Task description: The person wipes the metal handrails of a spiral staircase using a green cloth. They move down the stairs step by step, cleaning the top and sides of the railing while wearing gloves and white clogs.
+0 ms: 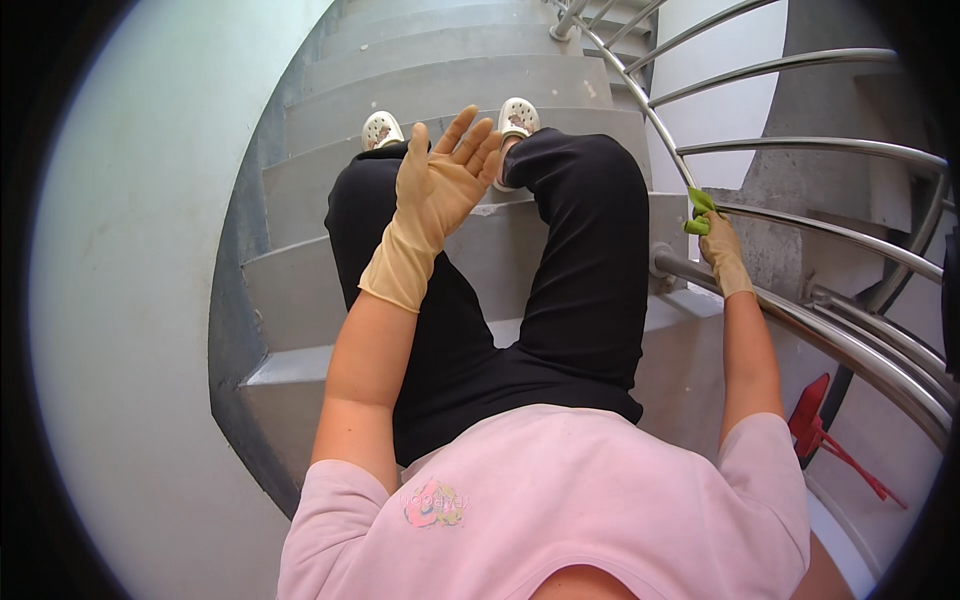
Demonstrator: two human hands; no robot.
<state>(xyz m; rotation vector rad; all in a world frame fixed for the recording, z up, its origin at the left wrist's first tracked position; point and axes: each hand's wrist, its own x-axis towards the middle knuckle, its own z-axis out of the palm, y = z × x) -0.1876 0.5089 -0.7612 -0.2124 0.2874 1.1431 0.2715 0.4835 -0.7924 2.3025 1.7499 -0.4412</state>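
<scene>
My left hand (446, 184), in a cream rubber glove, is raised above my knees with the palm up and fingers apart, holding nothing. Out to the right, my right hand (720, 244), in a matching glove, grips a green cloth (700, 210) against the stainless steel stair railing (671, 135). Part of the cloth sticks out beyond the fingers, and the palm side is hidden. The thick lower rail (840, 330) passes by the right wrist.
Grey curved stairs (450, 82) run ahead, bordered on the left by a pale wall (135, 262). My feet in white clogs (519, 116) rest on a step. At the lower right is a red plastic object (810, 416) with a thin handle-like part.
</scene>
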